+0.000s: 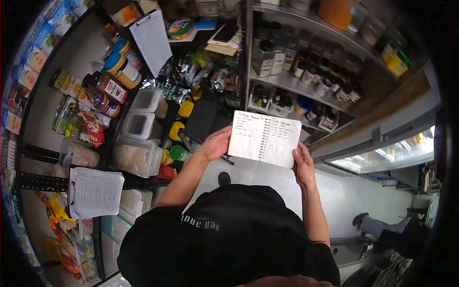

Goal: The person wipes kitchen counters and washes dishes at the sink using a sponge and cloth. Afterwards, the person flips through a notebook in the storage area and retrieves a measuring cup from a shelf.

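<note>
An open spiral notebook (248,143) with handwriting on both pages is held up in front of my chest. My left hand (218,144) grips its left edge, with the fingers mostly behind the page. On the other side, my right hand (303,163) has closed on the lower right edge, thumb at the front. The headings and short lists are too small to read surely. Beneath the notebook lies the pale floor (277,182), and a dark shoe (224,179) shows just below it.
Shelves on the left hold jars (122,70), plastic tubs (136,157) and packets. Two clipboards hang there, one upper (150,42), one lower (95,193). A metal rack (306,81) carries several spice bottles. At right stand a lit glass-front cooler (392,150) and another person's leg (382,226).
</note>
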### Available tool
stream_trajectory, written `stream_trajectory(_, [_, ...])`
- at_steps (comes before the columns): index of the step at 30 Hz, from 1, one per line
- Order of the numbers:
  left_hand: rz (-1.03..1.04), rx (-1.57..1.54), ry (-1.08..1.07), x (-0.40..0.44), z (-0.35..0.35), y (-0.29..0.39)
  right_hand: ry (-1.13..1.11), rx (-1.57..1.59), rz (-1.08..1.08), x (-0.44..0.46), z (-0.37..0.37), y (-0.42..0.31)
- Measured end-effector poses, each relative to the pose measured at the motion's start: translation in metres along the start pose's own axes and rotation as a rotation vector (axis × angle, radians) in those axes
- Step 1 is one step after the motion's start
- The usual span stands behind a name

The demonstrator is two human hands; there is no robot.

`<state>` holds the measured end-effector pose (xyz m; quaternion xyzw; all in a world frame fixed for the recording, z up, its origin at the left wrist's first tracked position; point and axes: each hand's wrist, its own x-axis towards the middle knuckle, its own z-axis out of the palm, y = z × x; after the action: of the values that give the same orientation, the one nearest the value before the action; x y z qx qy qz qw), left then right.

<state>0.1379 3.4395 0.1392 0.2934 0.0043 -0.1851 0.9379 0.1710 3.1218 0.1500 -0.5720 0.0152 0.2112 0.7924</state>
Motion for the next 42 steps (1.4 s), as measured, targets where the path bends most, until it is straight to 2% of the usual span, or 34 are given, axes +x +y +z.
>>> stream_trajectory(1, [0.090,0.216,0.072,-0.007,-0.006,0.017,-0.016,-0.006,0.000,0.015,0.018,-0.002])
stream_trajectory(3, [0.109,0.183,0.065,-0.016,-0.021,0.055,-0.092,-0.032,0.017,0.047,0.053,-0.005])
stream_trajectory(7, [0.282,0.323,0.159,-0.010,-0.053,0.129,-0.155,-0.133,-0.111,0.119,0.128,-0.016])
stream_trajectory(9, [0.318,0.355,0.287,-0.002,-0.053,0.171,-0.161,-0.189,-0.109,0.161,0.160,-0.017])
stream_trajectory(13, [0.451,0.410,0.439,0.034,-0.066,0.240,-0.224,-0.500,-0.374,0.256,0.209,-0.023])
stream_trajectory(15, [0.544,0.395,0.465,0.061,-0.080,0.270,-0.172,-0.661,-0.491,0.296,0.236,-0.041])
stream_trajectory(16, [0.555,0.399,0.467,0.074,-0.085,0.286,-0.165,-0.580,-0.598,0.333,0.244,-0.034])
stream_trajectory(17, [0.593,0.435,0.481,0.087,-0.087,0.301,-0.177,-0.578,-0.601,0.358,0.255,-0.044])
stream_trajectory(19, [0.628,0.494,0.536,0.110,-0.090,0.328,-0.003,-0.781,-0.752,0.400,0.274,-0.059])
stream_trajectory(23, [0.702,0.599,0.598,0.163,-0.094,0.391,0.041,-0.754,-0.597,0.467,0.312,-0.100])
stream_trajectory(25, [0.726,0.679,0.605,0.190,-0.105,0.416,0.090,-0.681,-0.658,0.497,0.325,-0.115])
stream_trajectory(27, [0.764,0.559,0.622,0.223,-0.113,0.440,0.148,-0.730,-0.711,0.533,0.335,-0.121])
stream_trajectory(29, [0.750,0.571,0.635,0.251,-0.122,0.456,0.361,-0.685,-0.724,0.562,0.344,-0.126])
stream_trajectory(31, [0.802,0.600,0.677,0.277,-0.128,0.461,0.345,-0.644,-0.698,0.583,0.348,-0.129])
stream_trajectory(33, [0.818,0.609,0.701,0.303,-0.156,0.473,0.416,-0.738,-0.596,0.624,0.347,-0.117])
stream_trajectory(36, [0.824,1.013,0.941,0.319,-0.172,0.482,0.416,-0.743,-0.667,0.670,0.344,-0.088])
stream_trajectory(37, [0.822,1.006,0.951,0.319,-0.177,0.483,0.415,-0.753,-0.680,0.682,0.344,-0.080])
stream_trajectory(38, [0.805,1.163,0.989,0.317,-0.176,0.484,0.406,-0.759,-0.678,0.683,0.345,-0.078])
stream_trajectory(39, [0.783,1.323,1.024,0.317,-0.180,0.487,0.421,-0.761,-0.755,0.679,0.344,-0.079])
stream_trajectory(40, [0.783,1.320,1.032,0.316,-0.184,0.490,0.437,-0.760,-0.832,0.674,0.344,-0.081])
stream_trajectory(41, [0.768,1.367,1.051,0.318,-0.194,0.494,0.432,-0.761,-0.832,0.666,0.347,-0.088])
stream_trajectory(42, [0.753,1.414,1.065,0.320,-0.201,0.497,0.391,-0.761,-0.713,0.655,0.351,-0.098])
